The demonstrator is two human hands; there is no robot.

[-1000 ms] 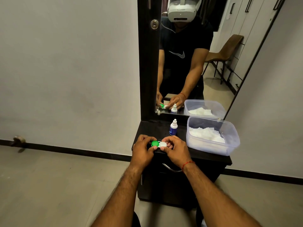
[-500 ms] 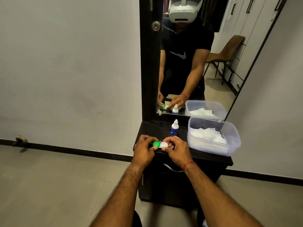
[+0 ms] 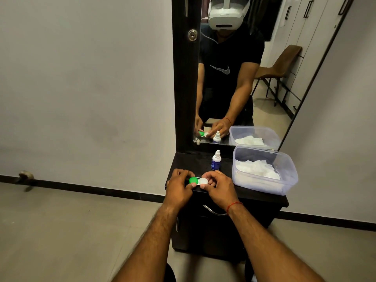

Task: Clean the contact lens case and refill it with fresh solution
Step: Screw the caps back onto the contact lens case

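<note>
Both forearms extended forward over front edge of dark cabinet [image 3: 262, 197]. Left hand [image 3: 179, 187] fingers curled, pinching green-capped end of contact lens case [image 3: 198, 181]. Right hand [image 3: 218, 186] fingers curled, pinching white-capped end. Case held level between hands, just above cabinet top; both caps on. Solution bottle [image 3: 216, 161] upright behind case, near plastic tub [image 3: 264, 186] holding white tissue.

A home bedroom: dark dressing table [image 3: 264, 197] with tall mirror [image 3: 244, 78], wardrobe doors [image 3: 301, 27] reflected.
</note>
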